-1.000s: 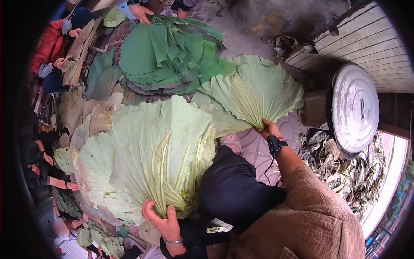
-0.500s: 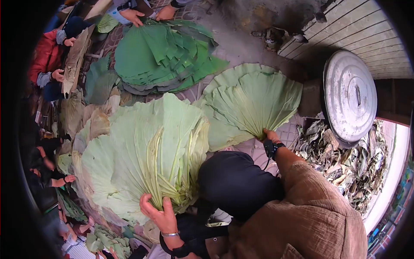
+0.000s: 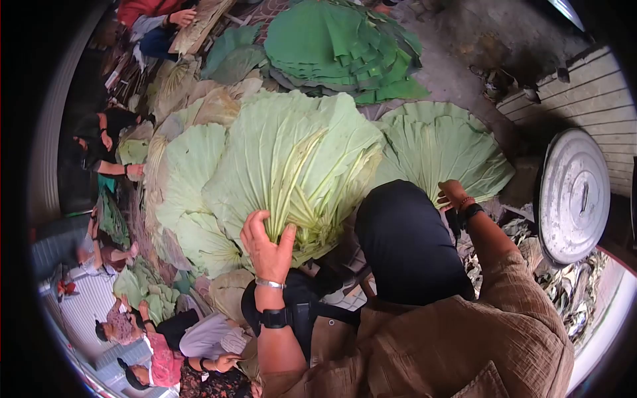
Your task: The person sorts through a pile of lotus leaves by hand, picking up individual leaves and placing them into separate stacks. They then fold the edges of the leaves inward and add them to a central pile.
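Note:
My left hand [image 3: 267, 247] is closed on the near edge of a thick bundle of pale green lotus leaves [image 3: 298, 152], folded like fans, their ribs gathered by my thumb. My right hand [image 3: 453, 194] pinches the ribbed base of another fan of lotus leaves [image 3: 438, 142], which lies spread on the ground to the right. My dark-clad knee [image 3: 408, 242] rises between the two hands. Behind the bundle, more pale leaves [image 3: 189, 169] lie in a pile. The undersides of both held bunches are hidden.
A stack of dark green leaves [image 3: 338, 46] lies at the far side. To the right stand a round metal lid [image 3: 574, 196] and a heap of dry scraps [image 3: 574, 288]. Co-workers sit along the left, one person in red [image 3: 147, 10] and another in pink [image 3: 164, 358].
The view has swung, bringing more people into sight at lower left. My left hand has moved forward with its bundle, which stands apart from the leaves behind. My right hand stays on its fan.

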The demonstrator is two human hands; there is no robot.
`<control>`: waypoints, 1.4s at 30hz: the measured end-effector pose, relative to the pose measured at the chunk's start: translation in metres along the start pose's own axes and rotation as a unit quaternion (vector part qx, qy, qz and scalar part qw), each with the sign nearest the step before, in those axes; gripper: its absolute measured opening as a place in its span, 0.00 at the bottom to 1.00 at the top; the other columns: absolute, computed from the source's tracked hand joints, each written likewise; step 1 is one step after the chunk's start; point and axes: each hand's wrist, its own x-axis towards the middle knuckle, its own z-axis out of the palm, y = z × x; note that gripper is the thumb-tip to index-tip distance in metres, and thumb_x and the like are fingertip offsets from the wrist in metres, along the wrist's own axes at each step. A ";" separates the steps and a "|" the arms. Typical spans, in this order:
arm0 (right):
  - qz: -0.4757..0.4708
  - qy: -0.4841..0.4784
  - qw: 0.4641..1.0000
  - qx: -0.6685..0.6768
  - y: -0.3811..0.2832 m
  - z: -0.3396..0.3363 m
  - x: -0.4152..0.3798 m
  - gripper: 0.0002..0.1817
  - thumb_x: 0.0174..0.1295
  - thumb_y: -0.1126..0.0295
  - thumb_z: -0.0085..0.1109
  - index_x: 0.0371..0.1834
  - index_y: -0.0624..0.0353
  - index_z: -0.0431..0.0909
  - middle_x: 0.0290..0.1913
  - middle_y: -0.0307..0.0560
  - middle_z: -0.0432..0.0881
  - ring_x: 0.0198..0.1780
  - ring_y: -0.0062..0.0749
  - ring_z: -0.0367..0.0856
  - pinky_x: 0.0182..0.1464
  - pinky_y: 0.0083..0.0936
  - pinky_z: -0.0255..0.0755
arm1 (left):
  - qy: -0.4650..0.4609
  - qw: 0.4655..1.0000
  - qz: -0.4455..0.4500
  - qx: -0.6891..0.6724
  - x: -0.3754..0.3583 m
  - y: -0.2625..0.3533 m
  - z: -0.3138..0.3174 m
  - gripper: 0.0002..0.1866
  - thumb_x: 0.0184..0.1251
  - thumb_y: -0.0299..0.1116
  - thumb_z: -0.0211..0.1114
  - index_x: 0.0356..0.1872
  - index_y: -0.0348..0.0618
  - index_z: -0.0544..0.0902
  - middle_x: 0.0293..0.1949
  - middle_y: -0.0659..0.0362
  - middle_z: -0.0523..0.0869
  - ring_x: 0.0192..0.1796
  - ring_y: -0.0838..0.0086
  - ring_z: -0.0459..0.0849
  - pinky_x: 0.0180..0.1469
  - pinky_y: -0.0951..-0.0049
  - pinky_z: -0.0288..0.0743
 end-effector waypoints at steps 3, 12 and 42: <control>-0.193 -0.043 0.979 0.055 -0.106 0.006 -0.094 0.24 0.64 0.57 0.50 0.58 0.60 0.66 0.49 0.51 0.76 0.47 0.41 0.79 0.40 0.41 0.78 | 0.017 0.999 0.026 -0.033 -0.006 -0.010 -0.002 0.29 0.47 0.34 0.70 0.53 0.43 0.71 0.55 0.50 0.72 0.58 0.53 0.67 0.62 0.58 0.59; -0.623 -0.150 0.753 -0.151 -0.174 0.163 -0.306 0.16 0.58 0.67 0.61 0.47 0.62 0.76 0.38 0.40 0.80 0.43 0.24 0.78 0.41 0.21 0.73 | 0.035 0.992 -0.041 -0.113 -0.032 -0.035 -0.014 0.36 0.43 0.26 0.68 0.60 0.51 0.67 0.65 0.50 0.62 0.67 0.52 0.60 0.68 0.61 0.57; -0.623 -0.244 0.708 0.225 -0.238 0.094 -0.338 0.23 0.67 0.66 0.51 0.62 0.65 0.64 0.52 0.55 0.77 0.49 0.47 0.79 0.51 0.38 0.75 | -0.237 0.965 -0.109 -0.018 -0.054 -0.095 -0.006 0.32 0.61 0.58 0.53 0.33 0.31 0.82 0.37 0.38 0.81 0.43 0.46 0.80 0.47 0.57 0.72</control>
